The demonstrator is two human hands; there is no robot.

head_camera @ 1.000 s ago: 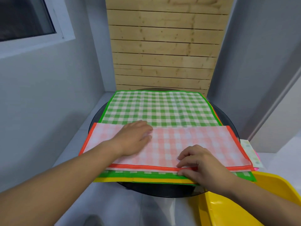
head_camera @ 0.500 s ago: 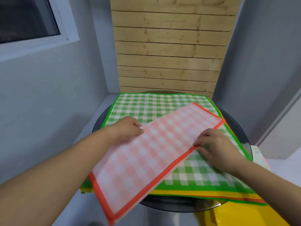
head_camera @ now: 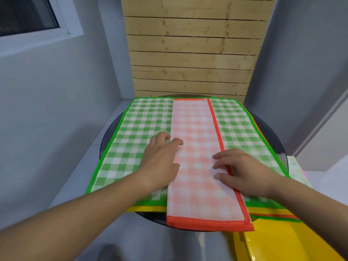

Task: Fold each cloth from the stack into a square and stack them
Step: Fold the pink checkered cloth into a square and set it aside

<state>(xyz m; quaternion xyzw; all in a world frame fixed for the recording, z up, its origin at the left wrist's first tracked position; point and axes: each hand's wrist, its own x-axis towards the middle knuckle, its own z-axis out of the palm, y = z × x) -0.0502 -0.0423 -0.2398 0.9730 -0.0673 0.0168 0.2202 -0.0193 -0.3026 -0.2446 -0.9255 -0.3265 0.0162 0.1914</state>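
Basically, the orange checked cloth (head_camera: 195, 140) sat folded into a long strip, running away from the person along the middle of the green checked cloth (head_camera: 139, 132) that topped the stack on the round dark desk (head_camera: 109, 134). Left hand (head_camera: 160, 159) lay on the strip's left edge, fingers (head_camera: 175, 143) straight, open. Right hand (head_camera: 243, 170) pressed the orange-bordered right edge, fingers (head_camera: 220, 157) spread, gripping nothing. Yellow bin (head_camera: 282, 242) stood near right.
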